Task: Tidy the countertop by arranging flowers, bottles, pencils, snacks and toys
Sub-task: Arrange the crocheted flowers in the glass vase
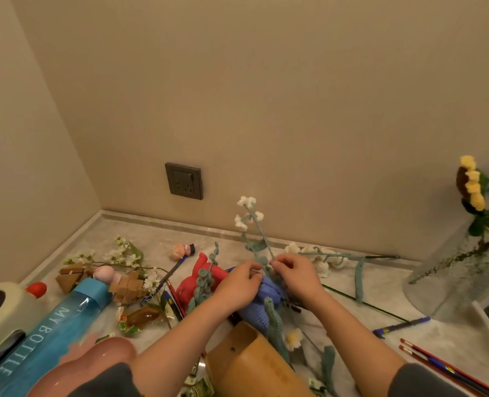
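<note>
**On a cluttered marbled surface, two hands pinch a crocheted flower stem**

Near the middle of a pale, marbled stone surface [180, 233], both bare hands meet over a heap of yarn flowers. The left hand [239, 285] and the right hand [297, 277] have their fingers curled tight. The thumb and fingertips of each pinch the lower part of a thin, blue-green crocheted stem [262, 239]. It stands almost upright between them, with small, fluffy white yarn blossoms at the top.

Under the hands lies a soft, knitted blue flower [262, 299]. To its left is a glossy red plastic toy [206, 272]. A smooth, rounded wooden holder [252, 365] lies on its side just in front of the forearms.

At far left a translucent blue bottle [57, 328], printed "MY BOTTLE", lies on its side. Beyond it are angular wooden blocks [125, 285] and sprigs of small white flowers [123, 255].

More white crocheted flowers [318, 253] lie flat near the back wall. At right stands a clear, textured glass vase [449, 276], and a yellow yarn sunflower [471, 184] rises from it. Slim red pencils [444, 368] and a blue pen [401, 326] lie on the surface below the vase. A dark, square wall socket [184, 181] sits on the beige wall.
</note>
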The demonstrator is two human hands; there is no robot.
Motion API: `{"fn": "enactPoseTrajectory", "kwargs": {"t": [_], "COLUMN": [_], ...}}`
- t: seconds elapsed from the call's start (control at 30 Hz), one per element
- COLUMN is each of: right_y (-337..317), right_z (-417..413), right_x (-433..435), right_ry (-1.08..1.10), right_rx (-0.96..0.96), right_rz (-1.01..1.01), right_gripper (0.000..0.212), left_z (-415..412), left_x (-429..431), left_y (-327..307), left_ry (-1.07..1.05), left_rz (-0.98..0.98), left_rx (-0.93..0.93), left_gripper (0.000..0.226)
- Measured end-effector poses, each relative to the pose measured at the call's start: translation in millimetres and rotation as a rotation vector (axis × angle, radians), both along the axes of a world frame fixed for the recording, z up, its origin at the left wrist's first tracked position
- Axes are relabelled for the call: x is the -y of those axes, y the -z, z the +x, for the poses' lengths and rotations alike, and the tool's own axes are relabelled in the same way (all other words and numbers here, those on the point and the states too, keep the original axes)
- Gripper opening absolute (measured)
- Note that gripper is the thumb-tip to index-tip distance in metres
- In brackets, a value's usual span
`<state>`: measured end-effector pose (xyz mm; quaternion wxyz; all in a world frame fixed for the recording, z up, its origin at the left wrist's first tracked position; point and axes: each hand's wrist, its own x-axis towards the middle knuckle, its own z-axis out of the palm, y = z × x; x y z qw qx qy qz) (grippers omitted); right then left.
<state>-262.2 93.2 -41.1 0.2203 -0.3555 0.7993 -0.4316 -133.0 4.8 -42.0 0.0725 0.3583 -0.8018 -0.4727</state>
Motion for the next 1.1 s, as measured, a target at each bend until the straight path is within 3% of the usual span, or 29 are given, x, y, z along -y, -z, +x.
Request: {"fn": "enactPoseTrajectory", "kwargs": {"t": [0.2,0.33,0.53,0.67,1.1], "right_y": [-56.4,-99.8,-151.3,-178.5,-296.0], "right_z": [2.7,-0.6,-8.4,-16.0,-83.6], "right_x": [1.1,-3.1,-26.9,-53.8,-173.5], "right_ry": [0.122,0.151,0.173,0.18,0.378], "right_rx": [0.105,0.139,0.131,0.075,-0.233], "right_rz": [-0.282,-0.385,-0.478,-0.49,-0.645], "right_gripper": [0.014,0.017,0.017,0.016,0.01], "left_z": [-8.1,-18.7,-44.3,-60.7,-149.6], "left_x": [-2.8,-6.5,-27.7,-54.3,-157.5], "left_y": [-30.7,-63.9,-106.7,-128.2,-219.0], "left_ry": [0.021,0.052,0.145,0.161,0.402], "left_rz": [0.063,0.039,0.153,0.226,0.06], "left_rx": [-0.267,-0.388,-0.522,-0.587,-0.725], "left_gripper": [0.03,0.032,0.022,0.024,0.023]}}
